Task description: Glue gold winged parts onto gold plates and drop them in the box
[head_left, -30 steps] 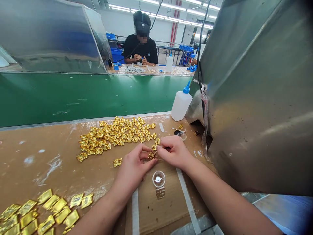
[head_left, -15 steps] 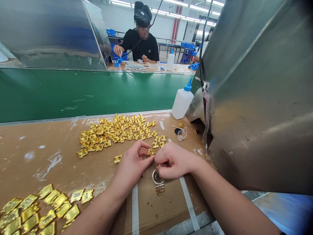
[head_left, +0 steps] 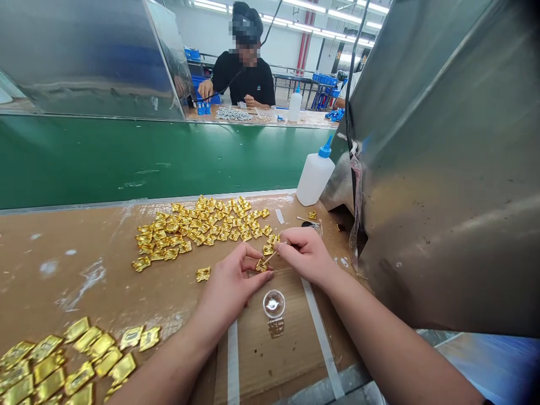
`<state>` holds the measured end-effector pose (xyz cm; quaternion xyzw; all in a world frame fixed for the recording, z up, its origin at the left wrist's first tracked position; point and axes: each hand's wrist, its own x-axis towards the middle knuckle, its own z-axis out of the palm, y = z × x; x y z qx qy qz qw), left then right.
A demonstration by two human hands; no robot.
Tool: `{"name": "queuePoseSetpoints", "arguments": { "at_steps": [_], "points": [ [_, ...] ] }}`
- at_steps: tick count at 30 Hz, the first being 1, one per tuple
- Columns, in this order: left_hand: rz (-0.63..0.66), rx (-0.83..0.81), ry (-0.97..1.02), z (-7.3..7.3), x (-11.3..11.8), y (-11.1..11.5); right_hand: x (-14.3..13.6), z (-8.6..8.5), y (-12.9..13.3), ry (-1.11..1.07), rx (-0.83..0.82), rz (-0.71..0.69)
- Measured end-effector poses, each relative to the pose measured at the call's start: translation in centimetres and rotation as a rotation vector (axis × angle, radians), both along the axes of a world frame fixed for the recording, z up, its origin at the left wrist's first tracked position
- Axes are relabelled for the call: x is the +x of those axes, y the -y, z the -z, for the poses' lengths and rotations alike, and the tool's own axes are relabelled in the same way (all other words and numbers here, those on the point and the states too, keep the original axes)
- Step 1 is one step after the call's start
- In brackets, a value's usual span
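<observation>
My left hand pinches a small gold plastic piece between thumb and fingers, above a cardboard sheet. My right hand is closed on a thin cotton swab, whose lower end touches or hovers just over the gold piece. Below the hands stands a small clear cup with what looks like clear liquid in it. A wet, shiny patch lies on the cardboard beside the cup. One loose gold piece sits left of my left hand.
A heap of small gold pieces lies beyond my hands, and larger gold pieces at the lower left. A white squeeze bottle stands by a metal panel. Past the green belt, a co-worker sits at another table.
My right hand has moved up and away from the cup, uncovering it, and the swab now shows at the gold piece. My left hand keeps its hold almost in place.
</observation>
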<state>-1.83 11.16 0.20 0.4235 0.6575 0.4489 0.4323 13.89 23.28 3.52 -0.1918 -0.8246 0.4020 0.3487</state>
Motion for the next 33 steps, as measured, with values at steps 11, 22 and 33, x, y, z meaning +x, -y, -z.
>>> {"name": "queuePoseSetpoints", "arguments": {
  "at_steps": [11,22,33],
  "points": [
    [0.015,0.041,-0.043,-0.4,-0.1,0.1,-0.2,0.6,0.0,0.077,-0.007,-0.009],
    [0.007,0.059,-0.093,-0.9,0.0,0.1,-0.2,0.6,0.2,0.096,0.03,-0.003],
    [-0.004,0.029,-0.064,-0.4,-0.2,0.0,0.4,-0.4,0.1,0.033,0.02,-0.104]
  ]
}}
